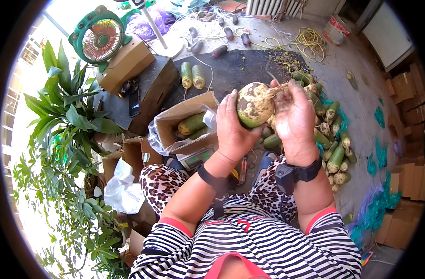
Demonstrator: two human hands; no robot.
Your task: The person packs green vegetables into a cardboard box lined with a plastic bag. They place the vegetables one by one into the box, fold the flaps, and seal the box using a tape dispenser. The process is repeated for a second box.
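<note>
Green and mottled tan: holding big radish (255, 106) up in front, between left hand (234, 132) and right hand (296, 114), clear of floor; looking mid-handling, with stringy tail (279, 90) attached. Curving left fingers (229, 104) half-open around its left side, hooking thumb low; seemingly pinching tail between right thumb and forefinger, nearly closed, curling other fingers loosely; not telling exact fingertip contact. Below, seeing red tool (243, 169) between feet (267, 162). Farther out, finding a few green radishes (192, 123) inside open carton (184, 109), with many more in loose pile (335, 160) at right; judging progress as early to middle, leaving most unboxed. Beyond, spotting two radishes (192, 76) on dark mat (263, 65), then green fan (101, 41) and yellow hose (310, 43).
</note>
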